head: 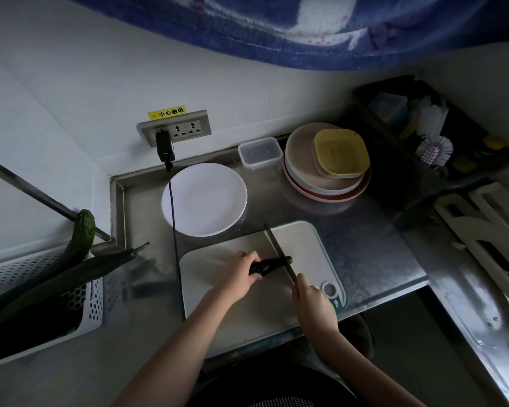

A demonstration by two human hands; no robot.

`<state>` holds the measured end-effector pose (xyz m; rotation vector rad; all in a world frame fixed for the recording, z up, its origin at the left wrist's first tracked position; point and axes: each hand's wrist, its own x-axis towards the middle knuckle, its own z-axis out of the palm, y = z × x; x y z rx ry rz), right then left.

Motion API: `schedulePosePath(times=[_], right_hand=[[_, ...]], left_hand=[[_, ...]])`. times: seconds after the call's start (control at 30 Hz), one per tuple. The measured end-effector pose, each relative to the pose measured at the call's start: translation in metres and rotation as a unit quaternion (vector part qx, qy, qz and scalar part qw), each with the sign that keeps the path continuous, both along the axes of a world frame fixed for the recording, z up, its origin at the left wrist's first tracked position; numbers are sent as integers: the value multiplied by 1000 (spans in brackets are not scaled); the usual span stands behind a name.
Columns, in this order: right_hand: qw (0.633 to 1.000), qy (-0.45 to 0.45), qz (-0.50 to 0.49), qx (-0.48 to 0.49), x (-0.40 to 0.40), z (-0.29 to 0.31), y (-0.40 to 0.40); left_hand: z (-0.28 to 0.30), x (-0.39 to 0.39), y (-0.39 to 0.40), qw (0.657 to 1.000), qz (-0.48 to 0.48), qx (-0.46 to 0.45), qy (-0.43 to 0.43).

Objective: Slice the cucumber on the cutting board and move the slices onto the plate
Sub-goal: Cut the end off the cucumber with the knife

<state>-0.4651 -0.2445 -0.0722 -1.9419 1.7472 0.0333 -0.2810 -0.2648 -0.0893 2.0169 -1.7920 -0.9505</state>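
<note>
While the cucumber (pixel 272 264) is lying on the cutting board (pixel 247 304) with its long axis running roughly left-right, tilting slightly up toward its right tip, the knife (pixel 279 254) blade is crossing it almost at right angles near that tip. That crossing is what the coming cut is turning on, I'd judge. Left hand (pixel 237 276) is gripping the cucumber's left part, fingers curling over it, so the free end is sticking out to the right of that hand, toward the blade. Right hand (pixel 310 301) is clamping the knife handle, blade pointing up and away from it toward the plate (pixel 204 199). Cucumber is sitting just up-left of the right hand and touching the left one. Blade is meeting the cucumber close beside the left fingertips (pixel 254 257), so slip risk is looking real. No slices are showing on the board or on the plate, which is waiting just beyond both hands; slicing is seemingly only starting. More cucumbers (pixel 80 259) are leaning in a basket (pixel 94 304) well left of the left hand.
</note>
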Motion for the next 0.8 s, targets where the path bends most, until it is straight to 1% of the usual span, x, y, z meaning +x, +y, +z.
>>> schedulePosePath(times=[0.13, 0.17, 0.27, 0.4, 0.43, 0.47, 0.53, 0.57, 0.6, 0.7, 0.73, 0.77, 0.8], right_hand=[[1000, -4, -10, -28, -4, 3, -1], [999, -14, -16, -47, -5, 5, -1], [994, -53, -30, -92, -7, 12, -2], [987, -122, -61, -81, -3, 15, -4], [986, -133, -71, -72, -3, 15, -5], [986, -133, -77, -70, -3, 15, -5], [988, -97, -86, -87, -7, 16, -5], [988, -69, -92, -101, -10, 17, -6], [988, -42, -100, -113, -14, 18, -8], [984, 13, -120, -132, -29, 18, -16], [984, 29, -119, -132, -32, 15, -19], [984, 44, -115, -130, -35, 12, -21], [984, 54, -111, -126, -38, 8, -24]], left_hand=[[5, 0, -2, 999, 0, 32, -8], [5, 0, -3, 999, 23, 40, 1], [13, 1, -3, 984, 144, 73, 75], [10, 7, -7, 960, 238, 101, 106], [8, 9, -7, 945, 275, 121, 126], [6, 10, -7, 921, 324, 147, 159], [9, 10, -5, 843, 428, 190, 263], [8, 11, -4, 806, 467, 198, 307], [6, 11, -3, 784, 490, 197, 328], [1, 14, 0, 745, 521, 194, 368], [2, 13, 1, 739, 524, 199, 374], [3, 12, 1, 752, 517, 199, 356], [6, 11, 3, 787, 500, 193, 305]])
